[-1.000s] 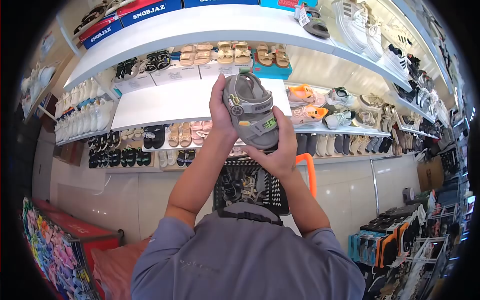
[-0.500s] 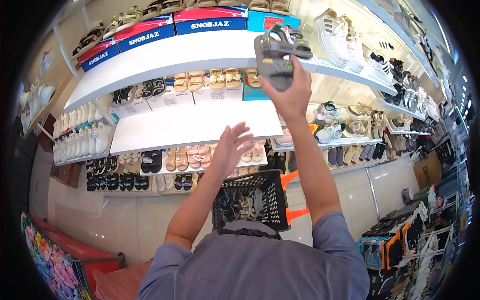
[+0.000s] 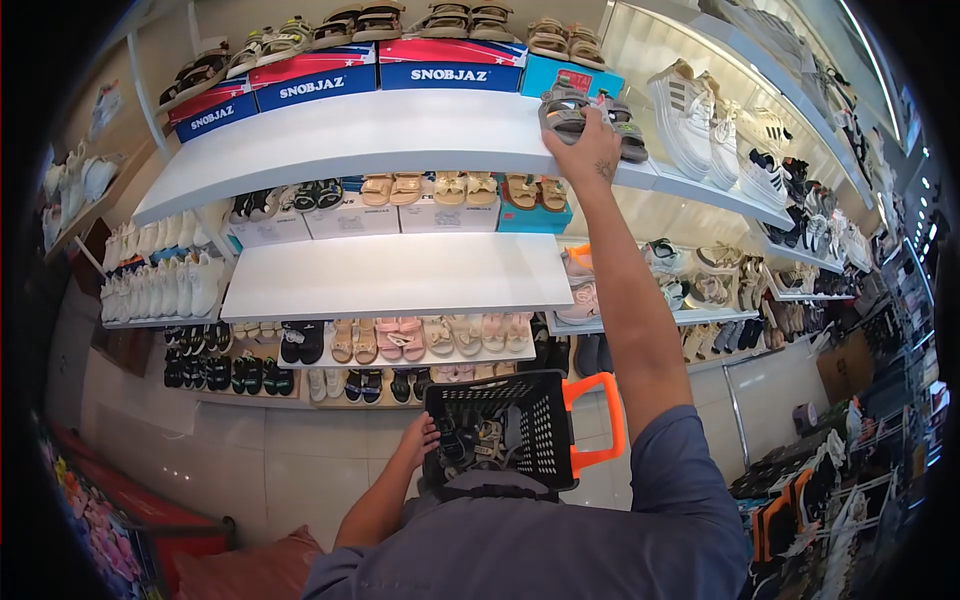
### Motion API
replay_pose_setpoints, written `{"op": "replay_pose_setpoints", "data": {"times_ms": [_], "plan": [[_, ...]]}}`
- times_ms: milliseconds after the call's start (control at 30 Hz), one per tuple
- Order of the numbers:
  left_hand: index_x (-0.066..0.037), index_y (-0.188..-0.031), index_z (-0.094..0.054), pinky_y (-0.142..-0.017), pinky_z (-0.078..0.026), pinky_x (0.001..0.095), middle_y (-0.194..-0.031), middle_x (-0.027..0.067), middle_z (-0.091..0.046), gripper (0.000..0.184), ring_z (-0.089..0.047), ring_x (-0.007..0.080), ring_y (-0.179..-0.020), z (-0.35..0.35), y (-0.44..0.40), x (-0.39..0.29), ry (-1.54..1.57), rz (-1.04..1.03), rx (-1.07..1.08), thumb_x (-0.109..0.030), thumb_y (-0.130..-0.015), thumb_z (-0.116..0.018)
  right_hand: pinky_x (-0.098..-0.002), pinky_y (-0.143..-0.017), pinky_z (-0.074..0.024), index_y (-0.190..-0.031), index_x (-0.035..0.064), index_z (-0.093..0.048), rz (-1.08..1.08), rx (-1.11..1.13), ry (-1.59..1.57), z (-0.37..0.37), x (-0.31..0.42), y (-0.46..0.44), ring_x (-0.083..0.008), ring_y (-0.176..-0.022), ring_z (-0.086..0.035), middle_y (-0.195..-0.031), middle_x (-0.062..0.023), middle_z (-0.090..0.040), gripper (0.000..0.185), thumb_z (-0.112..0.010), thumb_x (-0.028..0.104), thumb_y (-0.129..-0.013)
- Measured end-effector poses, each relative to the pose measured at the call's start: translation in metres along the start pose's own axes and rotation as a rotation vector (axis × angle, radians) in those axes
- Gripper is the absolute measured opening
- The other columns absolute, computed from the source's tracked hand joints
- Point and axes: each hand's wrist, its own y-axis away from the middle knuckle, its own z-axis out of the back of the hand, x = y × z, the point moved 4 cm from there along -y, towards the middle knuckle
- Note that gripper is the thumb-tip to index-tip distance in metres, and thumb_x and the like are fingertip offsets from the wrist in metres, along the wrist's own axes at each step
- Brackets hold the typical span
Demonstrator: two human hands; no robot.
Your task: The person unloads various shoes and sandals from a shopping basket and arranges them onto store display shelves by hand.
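1. Nearest: left hand [image 3: 420,440] at the left rim of the black basket [image 3: 545,430]; fingers lie against its side. Cannot tell whether they grip.
2. Basket holds jumbled footwear [image 3: 488,440]; orange handle [image 3: 615,420] stands out at its right side. Risk, judged: weight put on the left rim could tilt or slide the basket.
3. Right hand [image 3: 588,152], arm outstretched, grips a grey sandal [image 3: 562,118] near the front edge of the upper white shelf [image 3: 380,125], toward its right end. Whether the sole bears fully: cannot tell. Release with the heel overhanging could drop it.
4. Second grey sandal [image 3: 632,143] sits just to the right, near the same edge; a sideways nudge might knock it off.
5. Behind: turquoise box [image 3: 572,78] carrying tan sandals [image 3: 563,42]. Pushing too deep could jar them.
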Motion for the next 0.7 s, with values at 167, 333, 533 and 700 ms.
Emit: {"op": "replay_pose_setpoints", "data": {"times_ms": [167,333,533,700], "plan": [[-0.004,-0.119,-0.053,-0.075,-0.048,0.0433,-0.106,0.0095,-0.055,0.052,-0.058,0.0247,-0.092,0.090,-0.001,0.071,-0.155,0.144,-0.267,-0.045,-0.088,-0.059,-0.0452,-0.099,-0.0384,-0.130,0.0087,-0.049,-0.035,-0.048,-0.041,-0.002,-0.001,0.004,-0.0371,-0.114,-0.047,-0.119,-0.0213,-0.053,0.077,-0.076,0.044,-0.067],[0.002,-0.131,-0.046,-0.086,-0.047,0.0478,-0.122,0.0190,-0.053,0.061,-0.057,0.0322,-0.104,0.137,0.038,0.092,-0.498,0.340,-0.289,-0.041,-0.090,-0.058,-0.0459,-0.099,-0.0388,-0.128,0.0014,-0.048,0.120,-0.228,-0.096,0.015,0.007,0.034,-0.0396,-0.116,-0.045,-0.122,-0.0228,-0.050,0.066,-0.073,0.031,-0.075],[-0.001,-0.108,-0.060,-0.056,-0.046,0.0344,-0.083,0.0074,-0.058,0.044,-0.059,0.0204,-0.072,0.170,0.032,0.111,-0.500,0.250,-0.323,-0.040,-0.086,-0.063,-0.0510,-0.096,-0.0397,-0.121,0.0003,-0.050,0.371,-0.178,-0.132,0.015,-0.032,0.196,-0.0419,-0.114,-0.047,-0.120,-0.0223,-0.049,0.049,-0.071,0.015,-0.078],[-0.001,-0.106,-0.061,-0.053,-0.045,0.0321,-0.080,0.0057,-0.058,0.042,-0.058,0.0165,-0.067,0.171,0.031,0.100,-0.464,0.203,-0.260,-0.038,-0.086,-0.065,-0.0507,-0.103,-0.0348,-0.128,0.0008,-0.045,-0.066,0.154,0.385,0.024,-0.164,0.341,-0.0417,-0.121,-0.041,-0.128,-0.0224,-0.043,0.059,-0.071,0.022,-0.080]]}}
